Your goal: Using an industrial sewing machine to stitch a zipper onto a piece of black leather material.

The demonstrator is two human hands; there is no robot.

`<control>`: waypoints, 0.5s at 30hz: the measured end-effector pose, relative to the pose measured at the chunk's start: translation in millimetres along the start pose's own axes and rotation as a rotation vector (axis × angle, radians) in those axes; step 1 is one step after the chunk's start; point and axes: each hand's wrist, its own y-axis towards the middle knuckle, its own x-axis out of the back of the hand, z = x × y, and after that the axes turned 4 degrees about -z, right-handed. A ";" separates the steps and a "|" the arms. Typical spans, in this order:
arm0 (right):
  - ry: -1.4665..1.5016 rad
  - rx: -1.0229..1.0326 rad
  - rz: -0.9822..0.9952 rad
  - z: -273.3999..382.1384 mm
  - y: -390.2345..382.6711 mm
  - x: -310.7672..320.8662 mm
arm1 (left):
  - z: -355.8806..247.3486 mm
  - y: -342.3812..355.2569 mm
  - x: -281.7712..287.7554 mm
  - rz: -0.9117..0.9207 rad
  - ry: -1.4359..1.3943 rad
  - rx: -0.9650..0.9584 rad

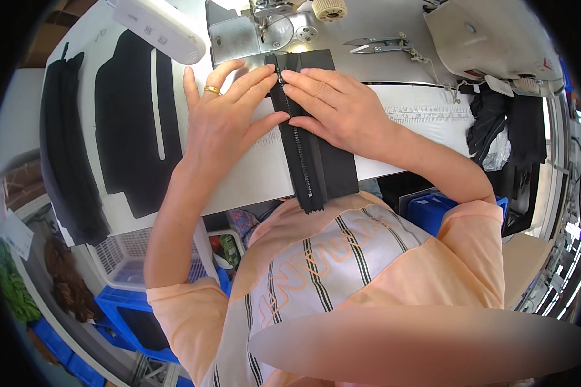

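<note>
The fingers of the left hand [219, 129] were spread, index and middle fingertips side by side on the upper end of a black zipper [301, 164], the thumb touching its left edge lower down; a smooth gold ring [212, 89] circled one finger. The right hand [345, 109] lay flat, its fingers close together and its thumb apart, tips on the zipper from the other side. The zipper had metal teeth and a zigzag-cut lower end, and lay along black woven fabric [339, 171], both reaching past the near edge of the white desk [258, 184]. Beyond were the sewing machine's smooth metal bed [374, 16] and pointed metal snips [384, 45]. Leftward lay a flat, slitted black piece [126, 122] and a long, folded black bundle [68, 151].
</note>
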 end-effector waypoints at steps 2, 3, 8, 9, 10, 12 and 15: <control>-0.119 -0.007 0.024 3.1 -1.6 2.0 | -0.3 1.5 0.7 -0.014 0.033 -0.039; -0.126 -0.011 0.039 2.6 -2.5 2.5 | 0.4 2.3 0.4 -0.013 0.033 -0.039; -0.130 -0.014 0.033 -4.5 0.6 0.7 | 8.2 8.0 -4.2 -0.031 -0.029 -0.060; -0.131 -0.006 0.019 -3.9 1.0 -0.2 | 7.7 5.8 -2.9 -0.039 -0.053 -0.042; -0.127 -0.003 0.016 -3.1 1.3 -0.5 | 6.1 2.9 3.1 -0.038 -0.048 -0.040; -0.109 -0.021 0.030 -5.2 2.4 -1.1 | -0.4 -8.9 26.7 -0.065 0.081 0.042; -0.132 -0.036 0.027 -8.0 -1.1 0.0 | -9.0 -57.9 91.7 0.174 0.175 0.323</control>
